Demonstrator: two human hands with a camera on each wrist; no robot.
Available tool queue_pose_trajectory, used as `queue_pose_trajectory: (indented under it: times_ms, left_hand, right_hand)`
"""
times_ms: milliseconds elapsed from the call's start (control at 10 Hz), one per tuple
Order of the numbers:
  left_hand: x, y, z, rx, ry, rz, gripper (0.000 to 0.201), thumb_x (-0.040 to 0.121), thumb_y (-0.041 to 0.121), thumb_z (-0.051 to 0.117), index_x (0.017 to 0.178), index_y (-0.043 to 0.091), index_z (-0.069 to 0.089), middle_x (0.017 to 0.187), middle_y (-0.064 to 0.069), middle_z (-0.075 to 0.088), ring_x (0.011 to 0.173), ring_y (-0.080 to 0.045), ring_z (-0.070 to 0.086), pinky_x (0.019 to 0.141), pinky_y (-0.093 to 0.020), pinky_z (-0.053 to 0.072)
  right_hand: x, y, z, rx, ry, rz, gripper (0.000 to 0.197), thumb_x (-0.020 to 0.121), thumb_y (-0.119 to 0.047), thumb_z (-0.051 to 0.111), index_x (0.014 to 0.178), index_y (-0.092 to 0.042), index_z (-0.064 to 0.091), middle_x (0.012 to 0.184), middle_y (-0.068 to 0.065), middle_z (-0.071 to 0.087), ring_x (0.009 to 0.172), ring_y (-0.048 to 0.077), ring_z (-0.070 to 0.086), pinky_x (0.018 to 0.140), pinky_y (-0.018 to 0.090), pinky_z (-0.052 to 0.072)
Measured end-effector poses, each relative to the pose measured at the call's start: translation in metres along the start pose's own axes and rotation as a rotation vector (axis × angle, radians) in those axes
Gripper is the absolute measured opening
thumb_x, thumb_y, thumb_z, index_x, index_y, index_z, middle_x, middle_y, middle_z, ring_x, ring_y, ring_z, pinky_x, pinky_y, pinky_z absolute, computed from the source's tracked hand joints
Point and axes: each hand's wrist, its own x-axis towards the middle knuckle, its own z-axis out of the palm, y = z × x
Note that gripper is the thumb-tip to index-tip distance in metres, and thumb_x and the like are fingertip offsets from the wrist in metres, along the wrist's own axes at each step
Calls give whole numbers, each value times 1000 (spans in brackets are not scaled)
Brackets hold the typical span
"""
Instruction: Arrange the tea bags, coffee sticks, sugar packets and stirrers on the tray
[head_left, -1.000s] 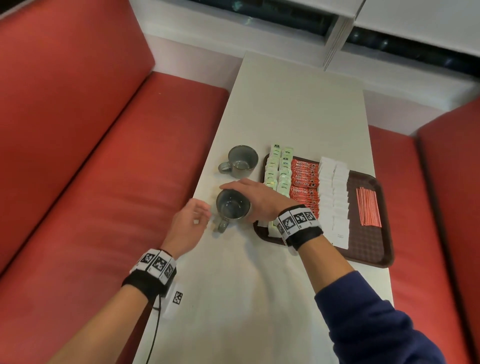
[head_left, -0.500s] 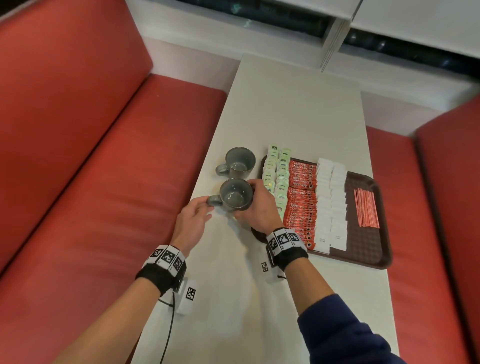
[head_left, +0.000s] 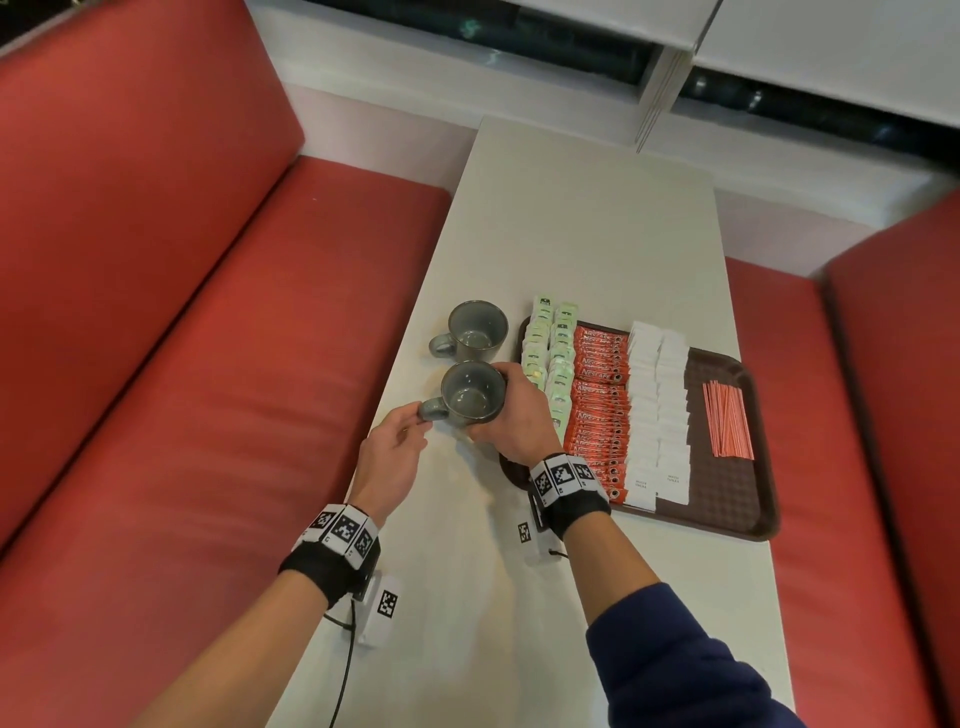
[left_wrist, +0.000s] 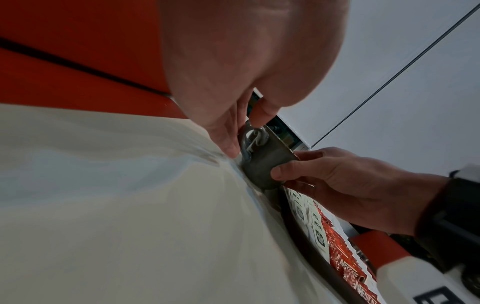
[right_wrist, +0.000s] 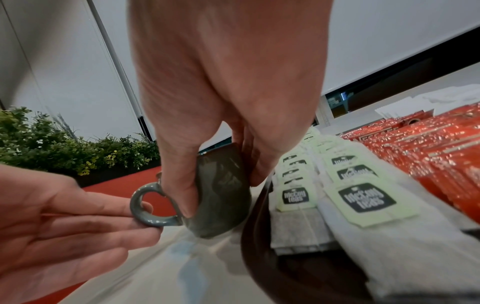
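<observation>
On the brown tray (head_left: 748, 525) lie rows of green-tagged tea bags (head_left: 550, 353), red coffee sticks (head_left: 597, 410), white sugar packets (head_left: 657, 395) and a bundle of red stirrers (head_left: 727, 418). Just left of the tray, my right hand (head_left: 514, 415) grips the body of a grey mug (head_left: 470, 402) from above. My left hand (head_left: 400, 441) pinches that mug's handle (right_wrist: 145, 205), which points left. In the right wrist view the mug (right_wrist: 221, 195) leans a little beside the tray rim (right_wrist: 254, 236) and the tea bags (right_wrist: 363, 197).
A second grey mug (head_left: 475, 330) stands just beyond the held one, handle to the left. Both mugs are near the left edge of the white table (head_left: 571, 234). Red benches (head_left: 208, 364) flank the table. Green plants (right_wrist: 64, 152) show behind the left bench.
The near mug has been turned so its handle points left instead of toward me, and shifted closer to the far mug. My left hand has moved in and taken the handle.
</observation>
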Motion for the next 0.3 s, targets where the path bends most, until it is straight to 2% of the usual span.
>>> queue_pose_trajectory:
  times_ms: [100,200,300]
  left_hand:
    - [0,0,-2,36,0,-3,33,108,12,57,131,31,72,126,7,75,117,-8,72,112,-43,55]
    - [-2,3,-5,159,-22,31,36,108,14,58,138,30,68,132,7,74,123,-10,69,115,-42,53]
    - [-9,6,-16,268,21,45,40,110,12,56,149,18,59,141,3,69,129,-15,64,116,-34,47]
  right_hand:
    - [-2,-5,-2,-12,-12,25,89,70,-23,101,145,-14,54,134,2,70,117,21,67,94,27,49]
    - [-3,-9,-4,-26,-24,31,91,70,-20,101,147,-14,52,136,3,69,120,23,67,95,27,49]
    - [-5,-9,-11,-31,-29,41,102,69,-11,99,156,-12,46,145,6,65,131,26,63,104,29,49]
